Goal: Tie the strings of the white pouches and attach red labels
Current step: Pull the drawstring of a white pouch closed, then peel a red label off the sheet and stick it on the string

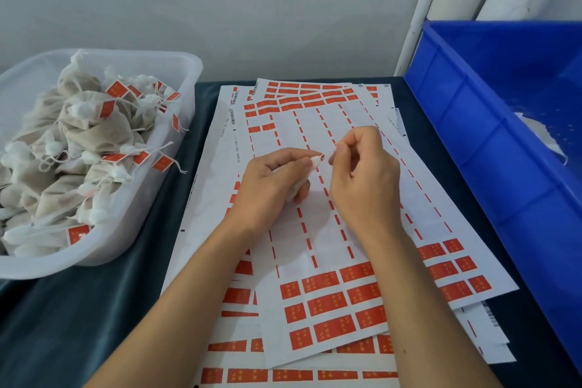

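White pouch [300, 178] in left hand [271, 189] grip — right hand [362, 173] fingertips pinched, likely on string.

Tabletop [78, 318] under dark teal cloth carries a translucent tub [176, 123] of tagged pouches at left, overlapping red label sheets [315, 261] in the middle, blue crate [491, 148] at right.

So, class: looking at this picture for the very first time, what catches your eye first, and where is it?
The stack of label sheets with red labels fills the middle of the dark cloth. Above it, the left hand holds a white pouch while the right hand pinches near its tip. At left, a clear tub holds labelled pouches; at right stands a blue crate.
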